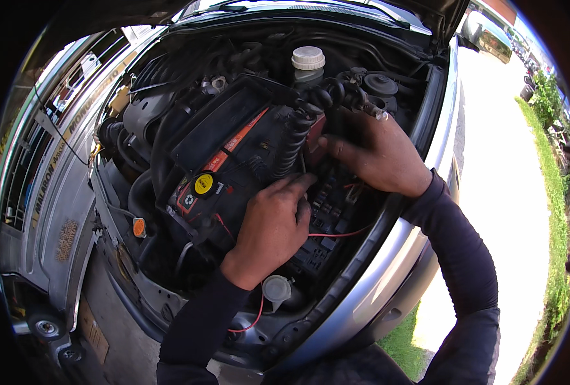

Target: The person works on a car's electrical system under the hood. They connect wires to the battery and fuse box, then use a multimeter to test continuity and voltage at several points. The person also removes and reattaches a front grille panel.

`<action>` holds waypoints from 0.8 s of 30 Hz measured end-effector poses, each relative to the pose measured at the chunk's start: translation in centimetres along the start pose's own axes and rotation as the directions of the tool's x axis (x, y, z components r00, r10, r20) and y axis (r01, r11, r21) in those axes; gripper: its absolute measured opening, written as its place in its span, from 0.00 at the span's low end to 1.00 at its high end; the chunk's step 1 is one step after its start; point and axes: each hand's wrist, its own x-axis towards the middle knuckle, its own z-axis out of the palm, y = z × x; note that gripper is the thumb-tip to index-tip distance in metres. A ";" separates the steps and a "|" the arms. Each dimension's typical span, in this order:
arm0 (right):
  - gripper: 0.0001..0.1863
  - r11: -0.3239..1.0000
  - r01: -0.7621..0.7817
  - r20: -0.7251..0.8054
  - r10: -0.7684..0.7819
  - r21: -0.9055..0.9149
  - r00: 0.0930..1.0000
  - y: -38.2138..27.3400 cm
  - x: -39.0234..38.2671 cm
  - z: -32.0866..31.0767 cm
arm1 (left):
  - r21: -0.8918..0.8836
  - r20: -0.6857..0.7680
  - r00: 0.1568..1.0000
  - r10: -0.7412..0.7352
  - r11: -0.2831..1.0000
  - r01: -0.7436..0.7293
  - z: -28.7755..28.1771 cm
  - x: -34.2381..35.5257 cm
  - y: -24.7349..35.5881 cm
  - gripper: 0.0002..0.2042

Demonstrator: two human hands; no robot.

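Observation:
My left hand (275,221) is bent over the edge of the fuse box (323,212), fingers drawn together. What its fingertips press on is hidden. Further right, my right hand (384,154) reaches down with curled fingers, its thumb beside a dark red block (315,135); the other fingertips are lost in shadow. A black coiled cord (291,144) rises between my hands and bends over toward a clear-ended piece (378,111) at my right knuckles. A thin red wire (336,235) crosses the fuse box. Left of my hands lies the black battery (243,167) with an orange label.
Beyond my hands stands a reservoir with a white cap (308,58). Close to my left forearm is another pale cap (276,289). The silver fender (388,263) borders the engine bay on the right. A raised hood (105,19) hangs overhead; a silver vehicle (73,212) stands at left.

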 end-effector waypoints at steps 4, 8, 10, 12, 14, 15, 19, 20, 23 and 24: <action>0.16 0.998 -0.012 -0.011 0.013 0.066 1.000 -1.4 0.2 1.3 | -0.099 0.013 0.998 -0.065 0.993 0.066 -0.7 -0.5 -0.3 0.15; 0.15 0.986 -0.108 0.033 0.105 0.124 0.994 -1.8 1.0 1.5 | -0.194 0.016 0.991 -0.134 0.972 0.135 -0.3 0.0 -1.2 0.13; 0.14 0.982 -0.120 0.123 0.102 0.149 0.987 -1.4 1.6 1.0 | -0.141 -0.023 0.996 -0.083 0.987 0.079 0.4 0.6 -1.6 0.12; 0.14 0.971 -0.163 0.163 0.135 0.176 0.977 -0.8 2.1 0.3 | -0.114 -0.036 0.999 -0.034 0.993 0.030 1.0 1.2 -2.0 0.12; 0.13 0.951 -0.182 0.250 0.117 0.252 0.961 -0.3 2.5 -0.3 | -0.103 -0.012 0.999 -0.040 0.994 0.039 1.6 1.6 -2.2 0.12; 0.13 0.949 -0.229 0.193 0.188 0.216 0.963 -1.4 2.3 1.0 | -0.107 -0.001 0.999 -0.038 0.994 0.038 1.5 1.2 -2.6 0.11; 0.13 0.949 -0.242 0.187 0.205 0.200 0.961 -1.3 2.5 0.7 | -0.246 -0.029 0.992 -0.125 0.963 0.114 2.3 2.1 -2.7 0.10; 0.13 0.950 -0.263 0.163 0.237 0.168 0.958 -1.0 2.6 0.3 | -0.316 -0.055 0.989 -0.138 0.942 0.114 2.4 2.3 -2.7 0.11; 0.14 0.967 -0.179 0.203 0.142 0.181 0.969 -1.8 2.3 0.3 | -0.467 0.076 0.953 -0.293 0.834 0.293 1.6 2.2 -2.7 0.13; 0.14 0.988 -0.016 0.191 -0.013 0.151 0.982 -3.0 2.0 1.1 | -0.439 0.106 0.946 -0.305 0.840 0.320 0.7 1.5 -2.8 0.14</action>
